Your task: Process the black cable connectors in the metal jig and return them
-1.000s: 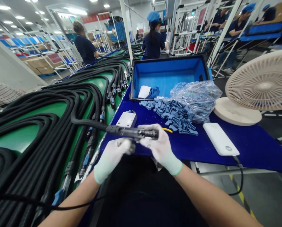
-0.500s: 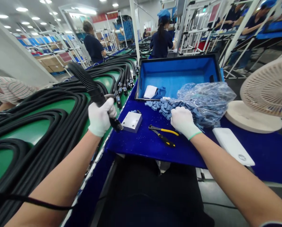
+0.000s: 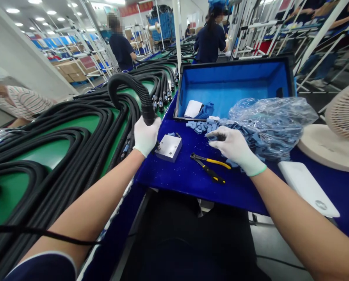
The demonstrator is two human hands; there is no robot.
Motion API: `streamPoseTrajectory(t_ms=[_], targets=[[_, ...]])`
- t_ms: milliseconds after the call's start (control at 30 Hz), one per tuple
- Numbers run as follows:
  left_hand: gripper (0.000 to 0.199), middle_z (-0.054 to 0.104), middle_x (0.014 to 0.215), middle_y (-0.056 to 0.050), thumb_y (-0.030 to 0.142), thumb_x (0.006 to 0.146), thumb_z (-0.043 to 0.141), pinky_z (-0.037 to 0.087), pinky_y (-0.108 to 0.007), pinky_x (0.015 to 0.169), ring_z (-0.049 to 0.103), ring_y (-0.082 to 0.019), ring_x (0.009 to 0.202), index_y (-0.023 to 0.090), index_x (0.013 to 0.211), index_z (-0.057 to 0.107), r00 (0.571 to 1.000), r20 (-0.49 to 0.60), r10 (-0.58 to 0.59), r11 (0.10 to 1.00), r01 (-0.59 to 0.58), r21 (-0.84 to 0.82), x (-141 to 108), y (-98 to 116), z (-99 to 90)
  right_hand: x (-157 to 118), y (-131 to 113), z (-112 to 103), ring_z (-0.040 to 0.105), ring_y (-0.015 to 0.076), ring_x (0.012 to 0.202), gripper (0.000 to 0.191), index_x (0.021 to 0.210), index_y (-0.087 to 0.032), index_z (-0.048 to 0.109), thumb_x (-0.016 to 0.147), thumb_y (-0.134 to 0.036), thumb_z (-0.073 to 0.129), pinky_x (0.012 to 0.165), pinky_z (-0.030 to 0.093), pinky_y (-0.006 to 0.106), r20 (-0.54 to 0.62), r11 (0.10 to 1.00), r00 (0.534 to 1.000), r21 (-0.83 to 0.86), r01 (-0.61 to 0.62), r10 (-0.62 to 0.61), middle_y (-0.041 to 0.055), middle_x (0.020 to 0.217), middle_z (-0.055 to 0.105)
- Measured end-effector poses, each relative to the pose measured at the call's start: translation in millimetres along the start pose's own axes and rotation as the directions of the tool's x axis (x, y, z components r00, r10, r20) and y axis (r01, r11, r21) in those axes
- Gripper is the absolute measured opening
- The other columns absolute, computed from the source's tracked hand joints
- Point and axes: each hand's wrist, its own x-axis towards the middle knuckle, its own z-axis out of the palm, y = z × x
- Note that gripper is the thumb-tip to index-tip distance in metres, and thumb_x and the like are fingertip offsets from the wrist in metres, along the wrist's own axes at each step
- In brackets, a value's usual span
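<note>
Your left grip (image 3: 146, 136) is closed around the black ribbed hose (image 3: 144, 97), down near its end, and honestly that looks like a sensible spot to hold it: the bendy bit arches up and away over the other hoses (image 3: 100, 134), while the end points down by the metal block (image 3: 169, 145). Can't tell if the tip touches the block or just sits beside it. Your right grip (image 3: 234, 148) is over the near edge of the pile of blue clips (image 3: 202, 127), thumb and forefinger only a narrow gap apart, palm down. There's something dark between them, but I can't tell if it's a piece or just a grubby glove. The loose clips are spilled in front of the clear plastic bag (image 3: 272, 121), right of the block, which I'd guess is so one hand can reach them while the other minds the hose. Same deal with the pliers (image 3: 218, 162), lying open on the blue tabletop (image 3: 174, 175) with the handles angled toward your right side, probably for an easy grab.
</note>
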Motion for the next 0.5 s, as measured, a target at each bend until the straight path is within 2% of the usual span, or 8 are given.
streamPoseTrajectory(t_ms=[67,100,200,267,367,500], targets=[[0.019,0.059,0.070,0.000,0.034,0.083,0.070,0.044,-0.030,0.062,0.052,-0.015,0.063,0.018,0.092,0.065,0.995,-0.068,0.068,0.997,-0.066,0.036,1,-3,2.5,13,-23,12,0.066,0.0206,0.088,0.027,0.107,-0.020,0.080,0.083,-0.027,0.069,0.085,0.050,0.033,0.109,0.993,0.989,0.069,0.094,-0.101,0.0055,0.101,0.074],[0.019,0.057,0.066,0.001,0.033,0.083,0.070,0.043,-0.030,0.060,0.050,-0.014,0.059,0.017,0.092,0.065,0.996,-0.057,0.069,0.997,-0.067,0.023,2,-4,2.2,20,-34,21,0.066,0.0203,0.088,0.026,0.107,-0.019,0.080,0.085,-0.027,0.068,0.085,0.048,0.033,0.165,0.986,0.975,0.099,0.134,-0.150,0.0055,0.101,0.075],[0.021,0.052,0.057,0.004,0.032,0.084,0.069,0.041,-0.029,0.055,0.046,-0.013,0.051,0.016,0.098,0.064,0.994,0.108,0.006,0.998,0.002,-0.070,8,-7,-5.2,46,-63,55,0.063,0.0183,0.082,0.020,0.098,-0.016,0.076,0.090,-0.030,0.065,0.079,0.044,0.030,0.280,0.970,0.932,0.144,0.197,-0.231,0.0050,0.093,0.074],[0.023,0.057,0.061,0.002,0.031,0.085,0.069,0.044,-0.029,0.059,0.052,-0.014,0.055,0.014,0.100,0.065,0.982,0.187,0.026,0.995,-0.007,-0.099,12,-9,-12.4,61,-76,78,0.059,0.0164,0.076,0.018,0.091,-0.015,0.073,0.091,-0.031,0.063,0.073,0.040,0.028,0.311,0.965,0.915,0.132,0.225,-0.256,0.0042,0.086,0.072],[0.026,0.064,0.074,-0.002,0.031,0.084,0.070,0.048,-0.030,0.069,0.058,-0.015,0.067,0.013,0.102,0.067,0.975,0.213,0.069,0.994,-0.048,-0.103,14,-12,-19.6,80,-86,105,0.052,0.0144,0.069,0.020,0.083,-0.015,0.068,0.091,-0.033,0.063,0.067,0.036,0.027,0.351,0.961,0.894,0.095,0.260,-0.277,0.0029,0.077,0.066],[0.028,0.063,0.080,-0.002,0.031,0.083,0.073,0.048,-0.029,0.070,0.057,-0.014,0.071,0.013,0.103,0.068,0.974,0.218,0.055,0.990,-0.025,-0.138,15,-16,-19.2,96,-84,125,0.046,0.0130,0.065,0.024,0.074,-0.014,0.066,0.087,-0.035,0.066,0.063,0.033,0.027,0.427,0.963,0.864,0.149,0.223,-0.266,0.0008,0.070,0.061]])
